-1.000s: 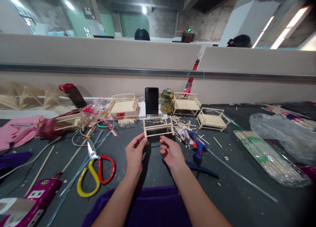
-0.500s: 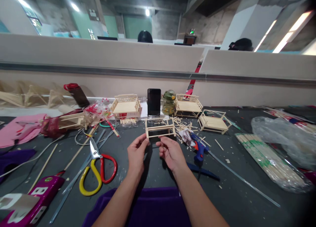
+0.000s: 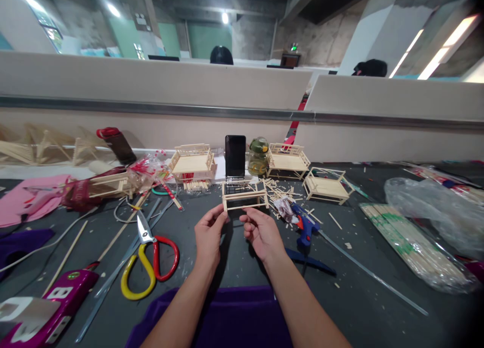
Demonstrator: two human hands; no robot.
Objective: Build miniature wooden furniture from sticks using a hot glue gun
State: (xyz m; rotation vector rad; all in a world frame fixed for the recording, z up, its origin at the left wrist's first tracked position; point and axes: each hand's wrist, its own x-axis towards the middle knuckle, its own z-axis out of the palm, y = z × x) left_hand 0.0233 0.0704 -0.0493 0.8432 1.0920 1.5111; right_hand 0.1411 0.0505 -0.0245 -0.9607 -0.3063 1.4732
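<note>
A small frame of pale wooden sticks (image 3: 247, 205) is held up at the middle of the desk. My left hand (image 3: 207, 234) pinches its lower left corner between thumb and fingers. Just under the frame's bottom rail is my right hand (image 3: 261, 233), its thumb and forefinger close together and the other fingers curled. Whether those fingertips grip the rail or a tiny piece cannot be made out. Behind the frame a black phone (image 3: 235, 156) stands upright on a wire stand. Loose short sticks (image 3: 282, 190) lie scattered to the frame's right.
Scissors (image 3: 147, 257) with red and yellow handles lie left of my hands. A blue glue gun (image 3: 308, 229) rests on the right. Finished miniature wooden benches (image 3: 289, 161) stand at the back beside a green-lidded bottle (image 3: 259, 156). Bagged sticks (image 3: 412, 247) lie far right, purple cloth (image 3: 242, 317) in front.
Almost nothing differs. Both hands and the wooden frame keep their places, with only a very slight shift of the whole view.
</note>
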